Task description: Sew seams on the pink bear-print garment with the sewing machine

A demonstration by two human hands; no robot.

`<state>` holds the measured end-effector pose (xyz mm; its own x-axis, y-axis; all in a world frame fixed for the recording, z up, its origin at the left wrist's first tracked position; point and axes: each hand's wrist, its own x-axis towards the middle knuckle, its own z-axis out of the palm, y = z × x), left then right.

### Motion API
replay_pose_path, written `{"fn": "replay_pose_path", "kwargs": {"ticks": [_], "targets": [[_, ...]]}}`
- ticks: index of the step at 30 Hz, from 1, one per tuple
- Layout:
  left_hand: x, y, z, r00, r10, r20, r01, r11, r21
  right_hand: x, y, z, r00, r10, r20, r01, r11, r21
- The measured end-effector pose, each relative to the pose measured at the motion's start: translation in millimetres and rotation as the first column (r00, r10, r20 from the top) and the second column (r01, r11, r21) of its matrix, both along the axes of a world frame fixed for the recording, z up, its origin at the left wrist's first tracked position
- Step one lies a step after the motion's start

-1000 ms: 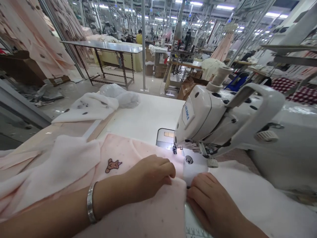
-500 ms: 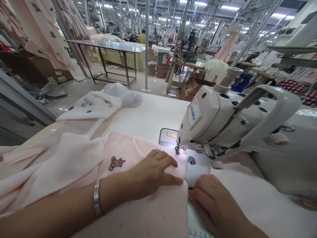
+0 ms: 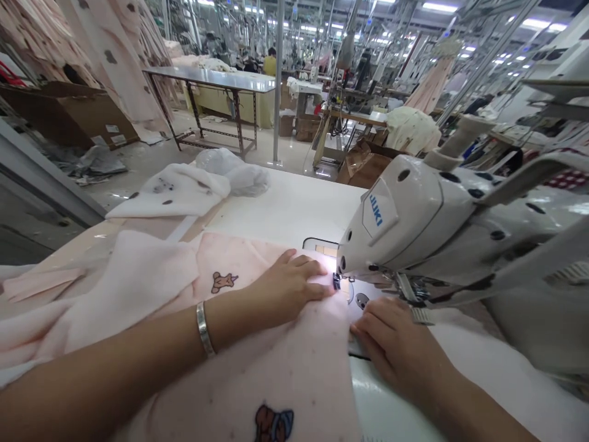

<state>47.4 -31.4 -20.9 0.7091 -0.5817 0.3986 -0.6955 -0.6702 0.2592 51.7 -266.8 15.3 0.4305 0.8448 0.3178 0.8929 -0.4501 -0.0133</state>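
Observation:
A pale pink fabric piece (image 3: 276,368) with small printed bears lies under the presser foot (image 3: 337,281) of a white sewing machine (image 3: 405,209). My left hand (image 3: 294,285) rests flat on it, fingers spread and their tips just left of the foot. A silver bracelet (image 3: 205,328) circles that wrist. On the other side, my right hand (image 3: 391,334) has its fingers curled together at the fabric's right edge, thumb and forefinger pinching it. The needle point itself is too small to make out.
White fabric with dark spots (image 3: 170,193) and a clear plastic bag (image 3: 234,172) lie at the table's back left. More pale cloth (image 3: 133,264) is heaped at left, and further cloth (image 3: 501,356) spreads at right. Beyond stand a metal table (image 3: 216,80) and a cardboard box (image 3: 368,161).
The pink fabric has moved forward under the foot, and a second bear now shows near the bottom. My left hand has slid forward, closer to the foot; my right hand also moved slightly forward.

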Motion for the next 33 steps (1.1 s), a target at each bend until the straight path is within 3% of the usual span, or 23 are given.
{"fn": "replay_pose_path", "kwargs": {"ticks": [6,10,17,33], "targets": [[-0.1,2.4,1.2,0.977,-0.135,0.164,0.144,0.989,-0.045,1.5,-1.3,-3.7,0.998,-0.055,-0.018,0.056,0.998,0.036],[0.0,2.3,-0.9,0.991,-0.112,0.070,0.116,0.992,-0.047,-1.3,1.4,-1.8,1.000,-0.011,0.019,0.010,0.999,0.040],[4.3,2.9,2.3,0.997,-0.055,-0.051,0.054,0.998,-0.024,2.3,1.1,-3.3,0.999,-0.047,-0.011,0.047,0.999,0.021],[8.5,6.0,3.7,0.997,-0.035,-0.067,0.035,0.999,-0.007,-1.1,-1.4,-9.1,0.997,-0.074,0.025,0.073,0.996,0.059]]}}
